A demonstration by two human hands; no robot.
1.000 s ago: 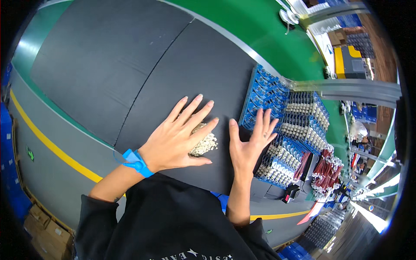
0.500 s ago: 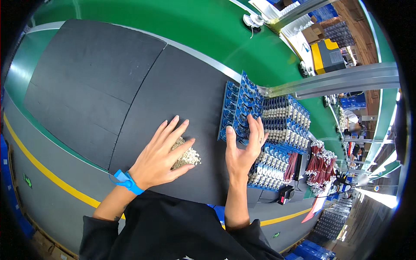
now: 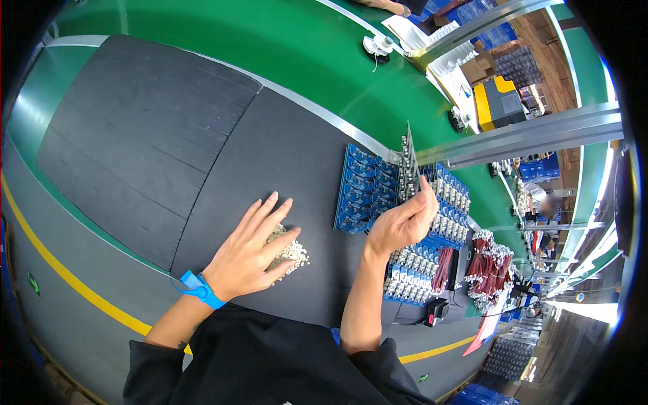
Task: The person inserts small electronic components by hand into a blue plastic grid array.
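My left hand (image 3: 251, 253), a blue band round its wrist, lies with spread fingers over a pile of small whitish connectors (image 3: 297, 254) on the black mat. Its palm and fingers partly cover the pile. Farther right, my right hand (image 3: 403, 221) is closed at the near end of a circuit board panel (image 3: 409, 158). That panel stands almost on edge, with small parts along its face; the fingertips' exact hold is partly hidden. Just left of it, a blue circuit board panel (image 3: 360, 185) with round board shapes lies on the mat.
Stacked boards with whitish connectors (image 3: 412, 273) stand right of my right hand. Beyond them are bundles of dark red wires (image 3: 487, 266) and a small black device (image 3: 437, 312). A metal post (image 3: 520, 138) crosses the upper right. The black mat (image 3: 135, 148) stretches left over a green bench.
My right hand has turned and closed, and the panel has swung from showing its blue face to nearly edge-on. My left hand stays over the pile. The view has shifted slightly.
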